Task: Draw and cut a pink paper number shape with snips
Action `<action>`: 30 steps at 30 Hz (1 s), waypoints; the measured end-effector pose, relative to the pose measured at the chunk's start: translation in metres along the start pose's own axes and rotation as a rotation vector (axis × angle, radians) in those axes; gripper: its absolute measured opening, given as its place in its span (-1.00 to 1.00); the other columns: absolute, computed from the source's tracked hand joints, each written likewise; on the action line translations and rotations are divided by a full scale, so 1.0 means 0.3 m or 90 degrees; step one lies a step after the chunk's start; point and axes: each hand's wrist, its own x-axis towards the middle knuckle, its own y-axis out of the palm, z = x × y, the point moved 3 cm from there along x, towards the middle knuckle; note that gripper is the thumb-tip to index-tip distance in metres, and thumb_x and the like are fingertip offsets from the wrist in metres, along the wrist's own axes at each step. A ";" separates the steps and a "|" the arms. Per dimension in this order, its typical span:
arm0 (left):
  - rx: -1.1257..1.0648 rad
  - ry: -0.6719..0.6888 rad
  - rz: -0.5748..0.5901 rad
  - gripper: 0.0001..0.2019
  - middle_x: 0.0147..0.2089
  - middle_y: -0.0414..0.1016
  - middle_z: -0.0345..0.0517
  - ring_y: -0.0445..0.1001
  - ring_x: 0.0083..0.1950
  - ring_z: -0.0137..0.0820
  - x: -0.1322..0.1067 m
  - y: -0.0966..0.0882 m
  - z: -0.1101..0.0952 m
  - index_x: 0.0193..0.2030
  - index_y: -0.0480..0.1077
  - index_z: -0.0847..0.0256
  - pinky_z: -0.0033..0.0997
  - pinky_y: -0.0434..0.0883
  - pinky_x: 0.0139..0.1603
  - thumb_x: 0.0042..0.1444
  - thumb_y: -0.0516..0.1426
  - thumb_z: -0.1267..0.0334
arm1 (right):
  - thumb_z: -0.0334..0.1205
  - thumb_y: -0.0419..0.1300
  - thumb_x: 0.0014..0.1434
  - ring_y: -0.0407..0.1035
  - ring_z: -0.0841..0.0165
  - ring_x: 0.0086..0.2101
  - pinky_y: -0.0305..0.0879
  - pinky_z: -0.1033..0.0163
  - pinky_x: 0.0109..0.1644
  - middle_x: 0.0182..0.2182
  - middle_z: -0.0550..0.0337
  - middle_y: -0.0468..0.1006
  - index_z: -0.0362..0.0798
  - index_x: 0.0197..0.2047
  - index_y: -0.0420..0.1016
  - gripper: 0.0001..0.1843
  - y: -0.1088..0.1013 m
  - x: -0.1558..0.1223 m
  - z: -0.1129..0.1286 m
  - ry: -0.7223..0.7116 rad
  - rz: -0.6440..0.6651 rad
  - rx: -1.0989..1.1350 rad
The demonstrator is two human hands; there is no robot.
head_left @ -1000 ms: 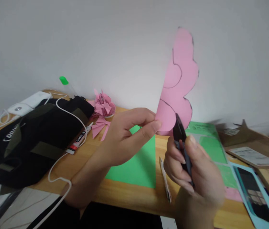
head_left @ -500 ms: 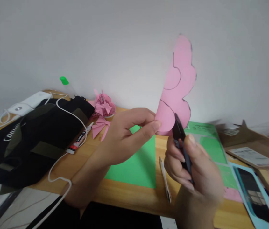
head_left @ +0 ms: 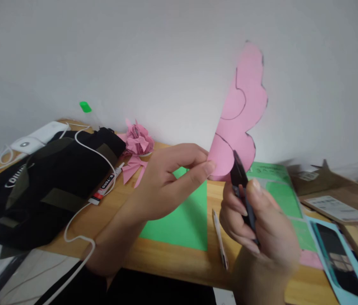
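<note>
Pinched at its lower left corner, a folded sheet of pink paper point(head_left: 239, 110) is held up by my left hand point(head_left: 172, 178). Its right edge is scalloped, and dark drawn lines curve across its face. My right hand point(head_left: 258, 224) is closed around the handles of dark scissors point(head_left: 240, 171). The blades meet the paper's lower part, along the drawn curve between two lobes. Below the hands a green paper sheet point(head_left: 181, 220) lies on the wooden table, partly covered by my left hand. A white pen point(head_left: 220, 241) rests beside it.
A black bag point(head_left: 58, 186) with a white cable fills the left side. Crumpled pink paper pieces point(head_left: 139, 140) sit behind a glue tube point(head_left: 105, 184). To the right are a green pack point(head_left: 280, 186), a phone point(head_left: 340, 258) and an opened cardboard box point(head_left: 334, 190). A wall stands behind.
The pink paper's upper part has tilted slightly to the right. The scissor blades look closer together on the paper. My left hand has stayed almost in place.
</note>
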 end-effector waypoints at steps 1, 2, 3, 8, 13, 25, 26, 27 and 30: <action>-0.002 0.004 0.002 -0.71 -0.42 0.42 -0.18 0.34 -0.40 -0.46 0.001 0.000 0.000 -0.47 0.30 0.19 -0.42 0.32 -0.36 0.30 0.14 0.28 | 0.22 0.13 0.32 -0.32 0.61 -0.80 -0.37 0.46 -0.78 -0.79 0.53 -0.03 0.00 -0.50 0.22 -0.47 0.000 -0.001 0.000 -0.002 -0.001 -0.001; -0.005 0.010 0.002 -0.71 -0.42 0.42 -0.19 0.34 -0.40 -0.46 0.002 0.000 0.000 -0.47 0.30 0.19 -0.42 0.32 -0.36 0.30 0.14 0.28 | 0.21 0.13 0.32 -0.31 0.61 -0.80 -0.37 0.46 -0.78 -0.79 0.53 -0.03 0.00 -0.49 0.23 -0.47 0.000 -0.003 0.000 -0.004 0.000 -0.002; -0.008 0.014 0.002 -0.71 -0.42 0.42 -0.19 0.34 -0.40 -0.46 0.002 0.000 0.000 -0.47 0.31 0.19 -0.42 0.32 -0.36 0.30 0.14 0.28 | 0.21 0.13 0.32 -0.31 0.61 -0.80 -0.36 0.46 -0.78 -0.79 0.53 -0.03 0.00 -0.49 0.23 -0.47 0.000 -0.005 0.000 -0.005 0.002 -0.003; -0.025 0.006 -0.008 -0.71 -0.42 0.43 -0.19 0.36 -0.38 -0.47 0.002 0.002 -0.004 -0.48 0.35 0.21 -0.44 0.37 -0.33 0.30 0.16 0.27 | 0.22 0.14 0.31 -0.31 0.61 -0.80 -0.36 0.46 -0.78 -0.79 0.53 -0.03 0.00 -0.50 0.22 -0.47 -0.002 -0.009 0.004 -0.011 0.003 -0.009; -0.082 -0.006 -0.045 -0.80 -0.40 0.48 -0.17 0.41 -0.36 -0.44 -0.003 0.003 -0.008 -0.41 0.45 0.20 -0.41 0.40 -0.35 0.26 0.22 0.25 | 0.22 0.12 0.32 -0.29 0.62 -0.80 -0.35 0.46 -0.77 -0.78 0.51 0.00 -0.01 -0.50 0.22 -0.46 -0.001 -0.018 0.002 -0.009 0.017 -0.029; -0.062 -0.017 -0.081 -0.76 -0.40 0.53 -0.21 0.49 -0.37 -0.44 0.001 0.001 -0.017 -0.46 0.44 0.17 -0.41 0.44 -0.34 0.27 0.18 0.35 | 0.21 0.07 0.36 -0.24 0.62 -0.77 -0.31 0.48 -0.73 -0.78 0.49 0.00 -0.01 -0.52 0.15 -0.43 -0.002 -0.014 -0.018 0.003 0.045 -0.064; -0.064 -0.015 -0.072 -0.76 -0.41 0.53 -0.21 0.48 -0.38 -0.44 0.002 -0.001 -0.014 -0.45 0.45 0.16 -0.40 0.44 -0.36 0.27 0.19 0.34 | 0.22 0.07 0.35 -0.25 0.61 -0.77 -0.31 0.47 -0.73 -0.78 0.49 0.00 -0.01 -0.52 0.15 -0.43 -0.002 -0.015 -0.018 0.008 0.045 -0.063; -0.066 -0.012 -0.064 -0.77 -0.42 0.52 -0.21 0.47 -0.40 -0.44 0.003 -0.003 -0.012 -0.45 0.46 0.16 -0.40 0.43 -0.38 0.27 0.19 0.34 | 0.22 0.08 0.35 -0.25 0.61 -0.77 -0.32 0.47 -0.74 -0.78 0.49 0.00 -0.01 -0.52 0.16 -0.43 -0.002 -0.016 -0.017 0.013 0.045 -0.062; -0.073 -0.011 -0.047 -0.77 -0.46 0.50 -0.22 0.43 -0.45 -0.46 0.006 -0.010 -0.003 -0.45 0.46 0.16 -0.40 0.40 -0.42 0.27 0.20 0.31 | 0.23 0.09 0.33 -0.27 0.61 -0.77 -0.33 0.47 -0.75 -0.79 0.50 -0.01 -0.01 -0.52 0.17 -0.43 -0.001 -0.018 -0.015 0.018 0.050 -0.059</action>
